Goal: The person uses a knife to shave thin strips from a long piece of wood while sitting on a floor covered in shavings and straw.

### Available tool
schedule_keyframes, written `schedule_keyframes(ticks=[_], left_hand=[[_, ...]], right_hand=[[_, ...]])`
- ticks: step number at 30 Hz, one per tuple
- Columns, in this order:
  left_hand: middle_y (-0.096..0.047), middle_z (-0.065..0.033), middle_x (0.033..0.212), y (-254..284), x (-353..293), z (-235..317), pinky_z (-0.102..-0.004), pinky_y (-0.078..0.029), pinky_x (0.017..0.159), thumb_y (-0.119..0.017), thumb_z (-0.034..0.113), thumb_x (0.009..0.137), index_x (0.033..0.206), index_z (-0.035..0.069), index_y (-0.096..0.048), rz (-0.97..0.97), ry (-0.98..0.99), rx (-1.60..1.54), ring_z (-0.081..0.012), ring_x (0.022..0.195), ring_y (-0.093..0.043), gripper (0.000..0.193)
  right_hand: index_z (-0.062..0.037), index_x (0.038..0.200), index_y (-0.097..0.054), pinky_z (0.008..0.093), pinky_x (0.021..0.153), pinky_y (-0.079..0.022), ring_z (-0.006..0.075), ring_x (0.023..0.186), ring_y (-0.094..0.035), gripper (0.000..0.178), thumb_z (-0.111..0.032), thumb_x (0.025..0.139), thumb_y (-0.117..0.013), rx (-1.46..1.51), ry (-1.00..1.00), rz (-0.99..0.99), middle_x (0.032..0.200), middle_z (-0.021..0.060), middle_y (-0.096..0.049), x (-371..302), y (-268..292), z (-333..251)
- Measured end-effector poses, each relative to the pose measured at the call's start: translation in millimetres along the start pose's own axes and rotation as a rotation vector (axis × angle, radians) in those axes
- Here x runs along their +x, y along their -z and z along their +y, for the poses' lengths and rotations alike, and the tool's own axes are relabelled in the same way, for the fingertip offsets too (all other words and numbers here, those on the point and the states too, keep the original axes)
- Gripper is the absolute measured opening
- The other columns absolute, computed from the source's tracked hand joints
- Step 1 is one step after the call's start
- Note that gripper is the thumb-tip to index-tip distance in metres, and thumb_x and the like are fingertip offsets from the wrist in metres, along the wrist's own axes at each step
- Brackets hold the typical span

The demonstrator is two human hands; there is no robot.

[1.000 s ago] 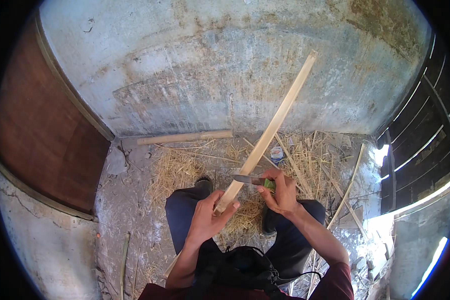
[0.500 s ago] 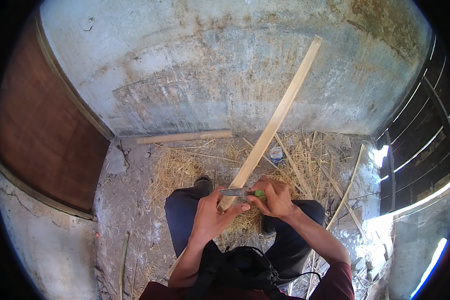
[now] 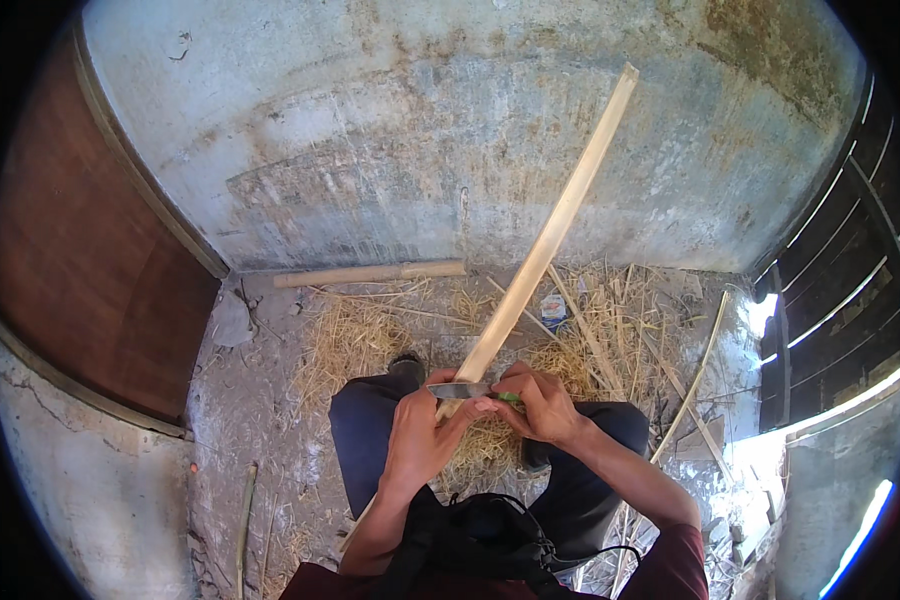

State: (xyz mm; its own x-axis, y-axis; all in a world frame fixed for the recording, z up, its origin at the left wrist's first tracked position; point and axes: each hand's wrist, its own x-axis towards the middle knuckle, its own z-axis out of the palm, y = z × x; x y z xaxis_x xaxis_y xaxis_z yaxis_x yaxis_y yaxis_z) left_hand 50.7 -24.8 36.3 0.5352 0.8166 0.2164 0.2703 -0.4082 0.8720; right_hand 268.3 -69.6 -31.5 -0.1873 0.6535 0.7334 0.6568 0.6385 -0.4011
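A long pale split-bamboo strip [image 3: 550,245] slants up and away to the right from between my knees. Around its near end my left hand [image 3: 418,432] is closed, thumb stretched toward the right. My right hand [image 3: 542,405] grips a knife [image 3: 462,391] by its green handle, which shows only partly between the fingers. The short grey blade lies crosswise over the strip, its tip close to my left fingers. My hands nearly touch at the thumbs. Where exactly the edge meets the bamboo cannot be made out.
Straw-like shavings [image 3: 345,345] cover the floor between and beyond my feet. A bamboo pole [image 3: 370,274] lies along the stained wall [image 3: 370,130]. Loose strips [image 3: 698,375] lie at right, near a dark slatted wall [image 3: 840,270]. A brown panel [image 3: 100,240] stands at left.
My right hand and the knife have shifted slightly left, toward my left hand. The bamboo strip has turned a little and shows a narrower face, its far tip slightly higher.
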Motion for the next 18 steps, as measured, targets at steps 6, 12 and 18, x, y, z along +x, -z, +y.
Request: schedule_keyframes(ticks=[6, 12, 18], left_hand=[[-0.076, -0.0162, 0.101, -1.4, -1.6, -2.7, -0.0368, -0.054, 0.067, -0.081, 0.024, 0.100, 0.108, -0.004, -0.076, 0.040, 0.021, 0.027, -0.0238, 0.073, -0.073, 0.029], [-0.078, -0.0147, 0.092, -2.8, -3.5, 7.2, -0.0340, -0.057, 0.072, -0.084, 0.022, 0.098, 0.120, -0.003, -0.071, 0.075, 0.102, -0.038, -0.0153, 0.080, -0.074, 0.036], [-0.076, -0.0142, 0.090, 2.0, -1.7, -0.4, -0.0332, -0.056, 0.070, -0.085, 0.023, 0.096, 0.124, -0.003, -0.068, 0.166, 0.013, -0.051, -0.0169, 0.076, -0.071, 0.041]], right_hand=[[-0.0023, 0.119, -0.057, 0.0406, 0.057, -0.057, 0.0326, 0.073, -0.073, 0.040, -0.013, 0.092, -0.085, 0.028, -0.019, -0.004, 0.096, 0.0154, -0.068, -0.7, -1.1, -1.9], [-0.0032, 0.121, -0.058, 0.0408, 0.056, -0.057, 0.0331, 0.072, -0.073, 0.041, -0.014, 0.092, -0.085, 0.086, -0.008, 0.024, 0.099, 0.0155, -0.068, -5.3, -5.5, 4.1], [-0.0070, 0.126, -0.064, 0.0395, 0.054, -0.055, 0.0292, 0.067, -0.071, 0.038, -0.013, 0.093, -0.083, -0.015, -0.054, 0.041, 0.094, 0.0131, -0.069, -0.4, 4.8, 2.2]])
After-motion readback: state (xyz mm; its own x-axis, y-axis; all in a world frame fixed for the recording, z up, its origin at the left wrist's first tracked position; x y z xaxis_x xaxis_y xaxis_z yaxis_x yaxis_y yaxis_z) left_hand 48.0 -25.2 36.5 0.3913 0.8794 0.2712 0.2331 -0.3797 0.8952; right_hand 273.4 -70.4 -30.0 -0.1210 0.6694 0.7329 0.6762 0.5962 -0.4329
